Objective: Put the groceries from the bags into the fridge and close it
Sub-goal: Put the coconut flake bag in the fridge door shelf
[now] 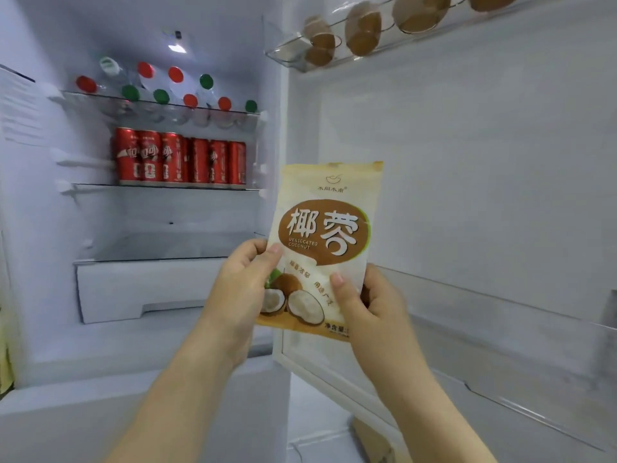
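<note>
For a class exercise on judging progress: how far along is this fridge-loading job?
Seemingly done: bottles and red cans are shelved, and eggs sit in the door rack. In hand: left hand and right hand both grip a desiccated coconut packet before the open fridge. Left: shelve the packet and close the door; no bags show, so remaining groceries cannot be judged.

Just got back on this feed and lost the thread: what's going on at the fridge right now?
A person stands at the open fridge, holding a packet of desiccated coconut upright in front of it. The left grip and right grip, both bare hands, pinch its lower corners, thumbs on the front. It is not shelved yet. Inside, capped bottles sit on the top shelf and red cans on the one below. The door rack holds brown eggs.
</note>
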A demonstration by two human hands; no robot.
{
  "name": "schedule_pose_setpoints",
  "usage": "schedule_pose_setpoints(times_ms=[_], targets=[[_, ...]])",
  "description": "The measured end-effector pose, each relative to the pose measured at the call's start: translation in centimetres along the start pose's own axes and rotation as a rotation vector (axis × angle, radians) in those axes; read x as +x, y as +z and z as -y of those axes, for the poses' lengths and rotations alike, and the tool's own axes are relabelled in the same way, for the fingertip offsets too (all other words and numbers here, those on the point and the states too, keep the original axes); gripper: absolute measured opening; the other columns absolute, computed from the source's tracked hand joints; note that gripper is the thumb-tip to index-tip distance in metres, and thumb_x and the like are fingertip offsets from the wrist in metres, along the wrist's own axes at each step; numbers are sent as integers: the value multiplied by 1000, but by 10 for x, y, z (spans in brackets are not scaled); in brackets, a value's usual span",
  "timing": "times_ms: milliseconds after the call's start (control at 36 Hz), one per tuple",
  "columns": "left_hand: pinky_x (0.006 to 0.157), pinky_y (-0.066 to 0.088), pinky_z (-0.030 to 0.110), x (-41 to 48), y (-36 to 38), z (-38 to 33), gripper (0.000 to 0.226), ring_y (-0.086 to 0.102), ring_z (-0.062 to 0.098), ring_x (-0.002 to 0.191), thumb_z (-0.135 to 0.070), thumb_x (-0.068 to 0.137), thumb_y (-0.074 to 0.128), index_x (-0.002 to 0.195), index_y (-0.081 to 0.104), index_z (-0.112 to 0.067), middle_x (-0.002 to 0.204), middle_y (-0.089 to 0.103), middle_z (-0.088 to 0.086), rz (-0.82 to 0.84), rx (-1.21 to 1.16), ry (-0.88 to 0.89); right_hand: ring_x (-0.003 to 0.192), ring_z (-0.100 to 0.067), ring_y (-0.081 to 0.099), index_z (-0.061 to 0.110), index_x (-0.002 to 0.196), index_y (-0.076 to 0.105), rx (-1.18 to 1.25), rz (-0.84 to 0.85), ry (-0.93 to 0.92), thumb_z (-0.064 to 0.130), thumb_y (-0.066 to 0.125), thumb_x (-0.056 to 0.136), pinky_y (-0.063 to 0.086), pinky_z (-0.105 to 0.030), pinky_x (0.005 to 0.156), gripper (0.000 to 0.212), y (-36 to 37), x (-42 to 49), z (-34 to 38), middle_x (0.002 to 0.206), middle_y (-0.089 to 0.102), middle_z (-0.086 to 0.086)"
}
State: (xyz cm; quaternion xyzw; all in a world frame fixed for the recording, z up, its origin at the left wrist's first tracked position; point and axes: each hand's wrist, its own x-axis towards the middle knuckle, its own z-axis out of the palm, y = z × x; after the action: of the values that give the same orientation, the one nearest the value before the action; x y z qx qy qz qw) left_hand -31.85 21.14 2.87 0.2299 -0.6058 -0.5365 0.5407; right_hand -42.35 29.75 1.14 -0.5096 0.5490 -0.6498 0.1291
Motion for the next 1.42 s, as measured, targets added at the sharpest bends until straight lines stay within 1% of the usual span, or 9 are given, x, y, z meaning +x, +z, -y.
schedule_pose_setpoints(times_ms=[250,361,500,611,778,917,1194,1306,1417], targets=[[60,46,28,76,-19,-9,16,60,15,75,-24,96,47,86,60,-23,84,67,-2,188,-60,69,80,-21,67,24,92,60,-90,-123,-21,29,52,92,57,-45,71,9,33,44,19,87,70,2],[58,45,27,97,-17,-17,16,60,16,79,-23,97,45,87,58,-25,93,66,1,246,-74,130,76,-23,68,20,93,57,-131,-133,-22,27,52,93,59,-44,65,8,35,57,35,93,68,-4],[62,48,28,122,-14,-31,14,60,15,76,-19,97,46,88,55,-25,86,65,0,310,-74,169,85,-21,66,21,95,58,-316,-137,-94,23,55,91,56,-43,77,5,28,80,54,92,68,0],[69,51,34,144,-8,-31,13,62,25,86,-19,96,48,87,54,-26,98,66,8,377,13,120,76,-8,60,24,92,54,-390,-115,4,16,55,92,53,-25,67,8,19,101,58,84,61,12],[78,55,38,156,1,-13,12,63,23,82,-11,93,51,83,53,-18,92,63,8,456,134,29,77,-14,58,28,75,52,-507,-117,150,11,53,91,53,-33,73,24,10,119,51,78,59,10],[62,55,27,159,9,-7,11,64,16,74,-10,93,52,87,51,-19,83,64,3,521,223,41,83,-18,59,21,94,57,-565,-130,261,15,53,91,49,-25,64,7,3,116,46,90,62,2],[75,57,38,141,48,-13,10,67,25,75,-9,94,49,85,53,-7,85,66,11,821,442,-68,74,-16,63,15,98,57,-620,-216,468,18,60,89,55,-31,67,10,-38,97,50,84,66,-1],[73,58,37,133,63,-10,14,64,22,69,-12,95,48,96,58,-1,91,67,16,916,502,-115,73,-17,63,18,84,57,-660,-270,498,23,61,88,54,-31,66,7,-49,89,49,83,66,-2],[75,57,37,132,69,-6,19,66,29,83,-12,96,48,102,58,3,100,67,20,974,572,-147,76,-20,62,23,74,53,-697,-325,492,27,59,88,52,-28,61,15,-54,87,46,84,65,-2]])
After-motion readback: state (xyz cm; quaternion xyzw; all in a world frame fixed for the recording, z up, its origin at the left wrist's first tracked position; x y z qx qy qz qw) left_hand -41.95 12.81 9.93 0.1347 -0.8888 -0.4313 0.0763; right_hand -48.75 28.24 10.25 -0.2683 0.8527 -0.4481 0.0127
